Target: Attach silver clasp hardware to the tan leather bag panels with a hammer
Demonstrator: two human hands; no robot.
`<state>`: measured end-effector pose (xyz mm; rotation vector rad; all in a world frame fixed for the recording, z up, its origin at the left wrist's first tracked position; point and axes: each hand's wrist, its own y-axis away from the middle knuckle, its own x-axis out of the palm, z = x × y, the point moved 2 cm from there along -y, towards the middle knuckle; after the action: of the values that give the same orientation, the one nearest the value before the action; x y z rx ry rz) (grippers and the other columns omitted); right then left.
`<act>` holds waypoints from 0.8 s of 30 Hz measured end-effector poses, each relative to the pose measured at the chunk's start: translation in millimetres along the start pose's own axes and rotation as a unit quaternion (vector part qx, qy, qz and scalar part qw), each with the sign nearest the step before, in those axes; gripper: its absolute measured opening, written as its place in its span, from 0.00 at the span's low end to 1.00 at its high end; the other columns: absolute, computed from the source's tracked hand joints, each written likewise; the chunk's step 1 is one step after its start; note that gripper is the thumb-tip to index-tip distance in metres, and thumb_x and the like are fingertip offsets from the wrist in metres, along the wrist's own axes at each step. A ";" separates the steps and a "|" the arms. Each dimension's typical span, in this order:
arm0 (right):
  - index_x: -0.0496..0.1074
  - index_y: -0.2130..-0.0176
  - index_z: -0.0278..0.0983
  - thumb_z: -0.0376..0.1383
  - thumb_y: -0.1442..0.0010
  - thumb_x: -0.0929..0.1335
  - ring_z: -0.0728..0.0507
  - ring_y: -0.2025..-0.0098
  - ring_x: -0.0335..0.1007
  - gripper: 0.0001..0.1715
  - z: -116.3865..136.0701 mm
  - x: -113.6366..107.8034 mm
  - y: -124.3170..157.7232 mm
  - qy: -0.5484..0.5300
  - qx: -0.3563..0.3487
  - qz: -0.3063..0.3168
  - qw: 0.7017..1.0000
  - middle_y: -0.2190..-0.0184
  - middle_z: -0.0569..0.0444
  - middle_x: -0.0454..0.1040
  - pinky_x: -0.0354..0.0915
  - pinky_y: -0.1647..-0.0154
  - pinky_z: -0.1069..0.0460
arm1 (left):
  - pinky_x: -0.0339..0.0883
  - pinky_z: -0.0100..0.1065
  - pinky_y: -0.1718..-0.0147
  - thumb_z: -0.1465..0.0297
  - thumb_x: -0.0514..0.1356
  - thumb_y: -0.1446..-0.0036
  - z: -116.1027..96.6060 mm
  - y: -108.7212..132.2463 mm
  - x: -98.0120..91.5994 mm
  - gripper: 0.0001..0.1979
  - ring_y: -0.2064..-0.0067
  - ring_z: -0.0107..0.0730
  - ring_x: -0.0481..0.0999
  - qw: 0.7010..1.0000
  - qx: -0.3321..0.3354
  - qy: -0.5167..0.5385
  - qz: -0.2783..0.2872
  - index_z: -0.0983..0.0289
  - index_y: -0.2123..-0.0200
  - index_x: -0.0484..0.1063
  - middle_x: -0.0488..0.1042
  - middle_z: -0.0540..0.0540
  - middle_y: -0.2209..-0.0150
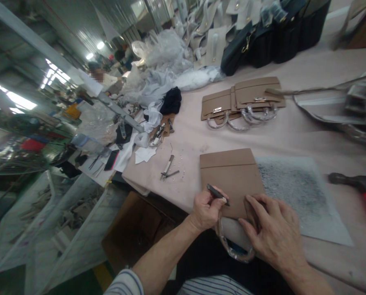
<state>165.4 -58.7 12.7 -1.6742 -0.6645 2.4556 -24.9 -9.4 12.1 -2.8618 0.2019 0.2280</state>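
A tan leather bag panel [232, 176] lies at the table's front edge, with a seam line near its far side. Its plastic-wrapped loop handle [236, 256] hangs toward my body. In my left hand [208, 209] is a short, dark, pen-like tool [215, 192], pinched over the panel's near left part; its exact kind is unclear. My right hand [273, 227] grips the panel's near right corner by the handle's base, thumb and fingers bent around it. Under the panel's right side lies a pale, black-smudged board [296, 196].
Pincers [169, 169] lie left among small scraps. Farther back are tan panels with wrapped handles [244, 100], dark bags [262, 43] and clear plastic wrap [167, 53]. A hammer with a red part [359, 184] is at right. A cardboard box [130, 229] stands below the table edge.
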 end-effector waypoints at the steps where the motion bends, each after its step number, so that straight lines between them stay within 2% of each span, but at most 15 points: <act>1: 0.68 0.44 0.34 0.45 0.34 0.65 0.30 0.50 0.64 0.25 -0.1 0.0 0.0 0.000 0.000 -0.001 1.000 0.49 0.42 0.69 0.63 0.49 0.36 | 0.78 0.31 0.63 0.71 0.61 0.39 0.2 0.4 -0.1 0.06 0.65 0.33 0.81 1.000 0.002 -0.005 -0.001 0.67 0.61 0.76 0.81 0.57 0.65; 9: 0.68 0.44 0.34 0.45 0.35 0.66 0.30 0.50 0.63 0.25 0.7 -0.2 -0.7 0.001 0.004 -0.001 1.000 0.50 0.42 0.69 0.63 0.48 0.35 | 0.78 0.32 0.62 0.73 0.60 0.39 -5.0 1.8 -1.0 0.07 0.63 0.33 0.81 0.995 0.076 -0.071 0.004 0.67 0.60 0.78 0.82 0.58 0.64; 15: 0.69 0.44 0.34 0.44 0.36 0.66 0.30 0.49 0.63 0.25 0.5 0.3 -0.1 0.000 0.009 0.005 1.000 0.49 0.42 0.69 0.63 0.48 0.36 | 0.79 0.32 0.61 0.72 0.60 0.39 -5.6 2.5 -0.2 0.07 0.62 0.34 0.82 0.996 0.056 -0.073 -0.002 0.66 0.60 0.78 0.82 0.58 0.64; 21: 0.68 0.43 0.35 0.44 0.35 0.66 0.30 0.48 0.63 0.25 0.5 0.8 0.8 -0.001 0.015 0.008 1.000 0.48 0.42 0.69 0.63 0.48 0.35 | 0.78 0.31 0.64 0.68 0.60 0.38 -4.2 -0.6 0.7 0.08 0.65 0.32 0.81 1.000 -0.002 -0.023 0.002 0.67 0.62 0.76 0.81 0.57 0.66; 24: 0.68 0.43 0.34 0.44 0.35 0.66 0.30 0.49 0.63 0.25 0.8 0.7 0.1 -0.001 0.011 0.010 1.000 0.48 0.42 0.69 0.64 0.49 0.35 | 0.78 0.32 0.64 0.67 0.61 0.38 -2.4 -0.4 1.3 0.08 0.65 0.32 0.80 1.000 -0.003 -0.012 -0.004 0.67 0.62 0.76 0.81 0.57 0.66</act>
<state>164.4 -58.8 12.3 -1.6804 -0.6211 2.4690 -23.3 -9.9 14.2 -2.8639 0.1862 0.2610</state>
